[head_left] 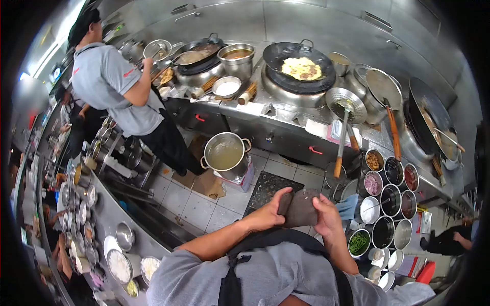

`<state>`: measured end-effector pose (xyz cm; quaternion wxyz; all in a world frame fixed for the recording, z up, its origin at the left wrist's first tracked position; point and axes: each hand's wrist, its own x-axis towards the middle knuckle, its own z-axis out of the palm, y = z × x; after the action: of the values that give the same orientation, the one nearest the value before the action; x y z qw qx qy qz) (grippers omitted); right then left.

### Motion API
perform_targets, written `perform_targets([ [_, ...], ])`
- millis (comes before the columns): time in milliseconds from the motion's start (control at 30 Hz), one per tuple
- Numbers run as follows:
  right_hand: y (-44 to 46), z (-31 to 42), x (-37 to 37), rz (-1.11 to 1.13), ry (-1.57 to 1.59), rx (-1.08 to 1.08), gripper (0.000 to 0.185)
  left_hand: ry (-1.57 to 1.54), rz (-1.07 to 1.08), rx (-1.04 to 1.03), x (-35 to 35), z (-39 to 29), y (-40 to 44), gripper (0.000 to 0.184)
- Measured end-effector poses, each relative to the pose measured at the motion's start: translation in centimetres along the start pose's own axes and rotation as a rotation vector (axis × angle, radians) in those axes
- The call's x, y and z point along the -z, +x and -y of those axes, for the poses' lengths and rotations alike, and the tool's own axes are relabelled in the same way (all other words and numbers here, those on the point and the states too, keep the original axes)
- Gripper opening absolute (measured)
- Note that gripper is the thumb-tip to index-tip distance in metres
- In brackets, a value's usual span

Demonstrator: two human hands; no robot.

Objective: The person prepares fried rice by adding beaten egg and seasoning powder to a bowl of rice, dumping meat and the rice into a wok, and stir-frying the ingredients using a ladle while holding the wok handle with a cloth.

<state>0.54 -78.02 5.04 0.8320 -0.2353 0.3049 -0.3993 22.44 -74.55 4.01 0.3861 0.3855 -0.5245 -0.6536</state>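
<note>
A dark grey-brown folded thing (302, 208), perhaps a cap or cloth, is held in front of my apron. My left hand (273, 210) grips its left side, thumb on top. On its right edge my right hand (329, 217) is closed, with the thumb over the front. Beyond the hands, a wok (275, 53) on the stove holds a yellow egg sheet (301, 68). A perforated ladle (346, 102) and a wooden-handled ladle (385, 86) rest right of it.
A steel pot of liquid (224, 154) stands on the floor ahead. A co-worker (115, 81) stands at the stove on the left. Ingredient tins (390, 199) crowd the right side. Rice bowls (122, 266) sit on the left counter (109, 214). A black mat (270, 188) lies ahead.
</note>
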Motion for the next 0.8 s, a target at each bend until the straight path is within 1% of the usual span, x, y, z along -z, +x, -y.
perform_targets([
  [67,0.8,0.2,-0.1,0.075,0.016,0.013,0.038,0.2,0.024,-0.033,-0.7,-1.9,-0.5,0.095],
  [167,1.1,1.0,-1.7,0.133,0.028,0.033,0.038,-0.179,0.015,0.089,-0.4,-2.7,-0.8,0.094],
  [267,0.7,1.0,-3.0,0.138,-0.029,0.037,0.04,-0.12,-0.048,-0.094,1.1,-1.4,0.0,0.081],
  [367,1.3,0.3,-2.8,0.152,-0.156,0.09,0.042,-0.474,-0.073,0.077,2.8,-1.2,0.9,0.066],
  [400,1.8,-0.4,-2.5,0.133,-0.196,0.118,0.042,-0.357,-0.127,0.034,3.3,-0.4,1.5,0.056],
  [433,2.2,-0.4,-3.7,0.114,-0.236,0.155,0.042,-0.305,-0.171,0.005,4.3,0.4,1.9,0.057],
  [467,2.6,-0.6,-5.1,0.024,-0.308,0.181,0.033,-0.255,-0.205,-0.015,5.1,1.2,2.3,0.058],
  [500,3.3,-1.0,-5.5,-0.018,-0.262,0.171,0.032,-0.206,-0.227,-0.032,5.5,1.7,2.7,0.059],
  [533,4.3,-1.7,-5.2,-0.06,-0.214,0.17,0.031,-0.092,-0.289,-0.002,6.2,-0.6,2.2,0.058],
  [567,5.4,-2.2,-5.1,-0.1,-0.161,0.175,0.032,-0.169,-0.265,-0.053,7.8,1.4,2.8,0.056],
  [600,6.5,-2.5,-5.6,-0.198,-0.165,0.109,0.04,-0.193,-0.281,-0.061,8.8,1.2,2.9,0.056],
  [667,9.0,-2.9,-7.0,-0.291,-0.114,0.066,0.043,-0.185,-0.312,-0.105,10.4,0.4,3.0,0.054],
  [700,10.3,-3.1,-7.7,-0.332,-0.085,0.043,0.044,-0.083,-0.332,-0.114,11.1,0.2,3.1,0.052],
  [767,12.8,-3.5,-8.7,-0.473,-0.064,0.083,0.045,0.126,-0.375,-0.15,12.8,-0.1,3.6,0.049],
  [800,13.6,-4.2,-9.3,-0.542,-0.052,0.099,0.046,0.174,-0.36,-0.148,13.5,-0.4,3.9,0.047],
])
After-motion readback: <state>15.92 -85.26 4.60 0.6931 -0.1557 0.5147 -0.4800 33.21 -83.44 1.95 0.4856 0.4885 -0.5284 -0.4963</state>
